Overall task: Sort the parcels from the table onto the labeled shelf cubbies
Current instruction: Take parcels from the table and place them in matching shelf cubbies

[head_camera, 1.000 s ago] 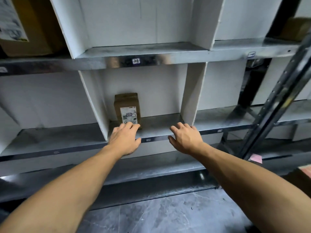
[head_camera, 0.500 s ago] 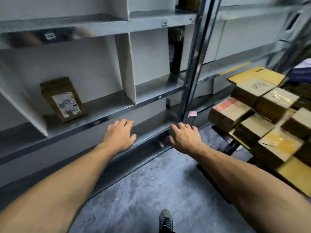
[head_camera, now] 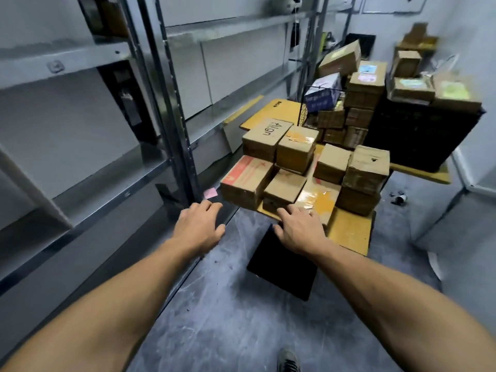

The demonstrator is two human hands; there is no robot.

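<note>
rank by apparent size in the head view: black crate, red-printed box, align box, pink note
1. black crate
2. red-printed box
3. align box, close to the red-printed one and farther back, so unsure
4. pink note

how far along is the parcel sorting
Done: nothing this view confirms on the shelf. In hand: nothing; left hand and right hand are open, the right nearest a yellow-taped parcel. Left: many parcels crowd the table.

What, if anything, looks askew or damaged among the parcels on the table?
The topmost rear box sits tilted, one end raised above the parcels under it. The front-right box looks crumpled, with a small hole in its top.
</note>
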